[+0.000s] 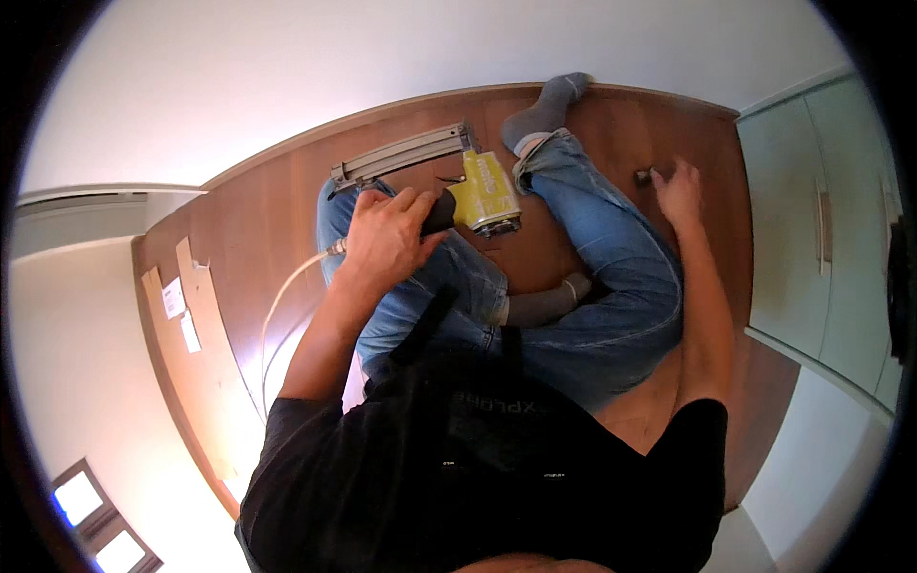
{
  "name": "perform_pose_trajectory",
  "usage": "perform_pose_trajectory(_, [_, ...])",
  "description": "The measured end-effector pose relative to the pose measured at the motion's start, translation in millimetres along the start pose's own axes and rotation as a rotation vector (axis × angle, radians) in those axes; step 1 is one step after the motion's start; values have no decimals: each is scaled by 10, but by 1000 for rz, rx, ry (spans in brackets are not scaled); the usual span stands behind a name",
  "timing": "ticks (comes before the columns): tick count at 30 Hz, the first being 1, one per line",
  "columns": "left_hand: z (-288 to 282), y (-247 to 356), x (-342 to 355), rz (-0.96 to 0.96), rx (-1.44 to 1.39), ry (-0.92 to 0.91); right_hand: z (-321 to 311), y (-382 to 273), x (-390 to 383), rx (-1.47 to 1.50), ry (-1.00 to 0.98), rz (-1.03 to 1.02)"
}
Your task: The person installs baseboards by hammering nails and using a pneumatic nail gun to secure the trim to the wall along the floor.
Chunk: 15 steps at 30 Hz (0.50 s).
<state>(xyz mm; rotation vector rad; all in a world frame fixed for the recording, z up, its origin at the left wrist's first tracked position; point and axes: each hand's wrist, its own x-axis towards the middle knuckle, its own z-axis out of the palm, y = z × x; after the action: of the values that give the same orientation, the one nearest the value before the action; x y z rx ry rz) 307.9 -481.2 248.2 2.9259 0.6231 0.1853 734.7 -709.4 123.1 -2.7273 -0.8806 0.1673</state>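
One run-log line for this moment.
left hand: grips nailer | right hand: at small dark object, hold unclear | hose: end beside left hand

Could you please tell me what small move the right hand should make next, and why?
Probably the right hand should secure the small dark object, since it shows right at that hand, while the left hand is occupied holding the yellow nail gun.

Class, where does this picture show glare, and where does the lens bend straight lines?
Head view: glare washes out the floor beside the left forearm, and two panes at lower left blaze white; the baseboard bows along the wall; black fills the corners; the yellow nail gun looks fairly clear.
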Motion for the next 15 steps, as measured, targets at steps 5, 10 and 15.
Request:
perform_pose_trajectory(5, [121,-37,212,66,181,-146,-396,-1925,-1230,376,-169,-756])
perform_pose_trajectory(10, [234,206,353,216,362,-212,247,-2490,-1482,222,-79,-516])
perform_pose_trajectory(15, [122,-23,100,345,18,70,936,-2508,-1593,375,-126,-551])
